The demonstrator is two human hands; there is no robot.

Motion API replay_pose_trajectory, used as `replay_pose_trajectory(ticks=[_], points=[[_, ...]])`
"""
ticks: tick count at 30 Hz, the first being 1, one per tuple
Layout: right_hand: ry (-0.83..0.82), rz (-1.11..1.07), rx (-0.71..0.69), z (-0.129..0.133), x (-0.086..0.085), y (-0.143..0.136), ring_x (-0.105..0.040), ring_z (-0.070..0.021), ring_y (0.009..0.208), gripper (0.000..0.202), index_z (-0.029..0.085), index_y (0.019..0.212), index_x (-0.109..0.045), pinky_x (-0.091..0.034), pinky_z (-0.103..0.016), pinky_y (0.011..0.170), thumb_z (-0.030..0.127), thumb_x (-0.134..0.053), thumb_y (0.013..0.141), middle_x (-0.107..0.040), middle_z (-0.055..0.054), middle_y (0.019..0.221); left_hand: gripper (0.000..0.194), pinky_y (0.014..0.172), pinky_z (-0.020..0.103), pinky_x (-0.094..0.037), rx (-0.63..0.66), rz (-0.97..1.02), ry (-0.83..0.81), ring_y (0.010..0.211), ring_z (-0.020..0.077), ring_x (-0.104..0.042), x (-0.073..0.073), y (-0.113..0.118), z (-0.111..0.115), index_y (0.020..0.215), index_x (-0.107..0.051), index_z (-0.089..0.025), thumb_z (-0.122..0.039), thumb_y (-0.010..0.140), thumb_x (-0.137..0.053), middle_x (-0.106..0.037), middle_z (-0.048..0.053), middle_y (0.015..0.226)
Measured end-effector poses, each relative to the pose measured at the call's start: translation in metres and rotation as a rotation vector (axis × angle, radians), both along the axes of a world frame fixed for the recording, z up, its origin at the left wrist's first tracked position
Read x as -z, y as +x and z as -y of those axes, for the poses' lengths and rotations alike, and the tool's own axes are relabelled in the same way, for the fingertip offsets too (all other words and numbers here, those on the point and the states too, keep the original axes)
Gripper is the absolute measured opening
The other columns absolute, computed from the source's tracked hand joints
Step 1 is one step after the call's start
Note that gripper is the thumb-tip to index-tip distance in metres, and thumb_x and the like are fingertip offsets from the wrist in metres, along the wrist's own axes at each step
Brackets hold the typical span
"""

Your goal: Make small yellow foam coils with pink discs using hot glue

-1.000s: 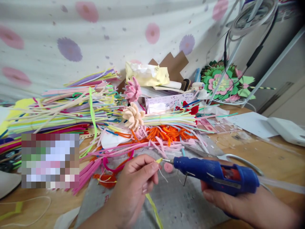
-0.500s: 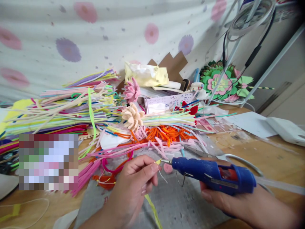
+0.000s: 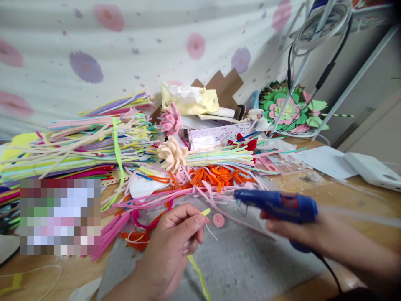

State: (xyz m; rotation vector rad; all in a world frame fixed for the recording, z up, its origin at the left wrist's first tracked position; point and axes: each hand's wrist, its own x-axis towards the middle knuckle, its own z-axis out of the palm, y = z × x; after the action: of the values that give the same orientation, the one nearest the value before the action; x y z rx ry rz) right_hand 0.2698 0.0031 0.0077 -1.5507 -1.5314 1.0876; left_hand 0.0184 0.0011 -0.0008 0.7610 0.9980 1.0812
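Observation:
My left hand (image 3: 181,234) pinches a narrow yellow paper strip (image 3: 205,212) between thumb and index finger, its short end pointing up and right. A thin white thread (image 3: 211,232) hangs from the same fingertips, and a longer yellow-green length (image 3: 199,278) trails below the hand. My right hand (image 3: 297,230) grips a blue hot glue gun (image 3: 277,205), its nozzle facing left, apart from the strip and blurred by motion. A clear glue stick (image 3: 351,213) sticks out of the gun's rear. Between the hands a small pink coil (image 3: 218,220) lies on the grey mat (image 3: 238,259).
Bundles of coloured pipe cleaners (image 3: 78,146) are heaped at the left and middle. A cream fuzzy flower (image 3: 172,154), a pink one (image 3: 171,119) and orange pieces (image 3: 216,177) lie among them. A white device (image 3: 372,169) sits at right; a black cord (image 3: 330,271) trails below the gun.
The glue gun has moved away from the yellow strip, up and to the right, with my right hand. My left hand keeps its pinch nearly in place. The pink coil is now fully visible.

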Motion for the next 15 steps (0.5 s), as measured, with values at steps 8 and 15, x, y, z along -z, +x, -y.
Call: replay_pose_trajectory(ticks=[8, 15], points=[[-0.161, -0.338, 0.449, -0.034, -0.011, 0.100, -0.053, -0.0065, 0.045, 0.020, 0.013, 0.072, -0.069, -0.035, -0.019, 0.043, 0.030, -0.063, 0.082, -0.061, -0.002, 0.053, 0.022, 0.042, 0.020, -0.014, 0.016, -0.009, -0.012, 0.040, 0.0026, -0.027, -0.001, 0.003, -0.002, 0.056, -0.062, -0.014, -0.027, 0.068, -0.075, -0.053, -0.004, 0.046], [-0.311, -0.215, 0.516, -0.032, 0.004, 0.121, -0.053, -0.0080, 0.038, 0.036, 0.011, 0.055, -0.066, -0.034, -0.025, 0.042, 0.034, -0.060, 0.083, -0.061, -0.005, 0.045, 0.021, 0.042, 0.020, -0.015, 0.023, -0.032, -0.011, 0.041, 0.0032, -0.027, -0.002, 0.004, -0.001, 0.057, -0.063, -0.014, -0.027, 0.069, -0.074, -0.053, -0.004, 0.048]])
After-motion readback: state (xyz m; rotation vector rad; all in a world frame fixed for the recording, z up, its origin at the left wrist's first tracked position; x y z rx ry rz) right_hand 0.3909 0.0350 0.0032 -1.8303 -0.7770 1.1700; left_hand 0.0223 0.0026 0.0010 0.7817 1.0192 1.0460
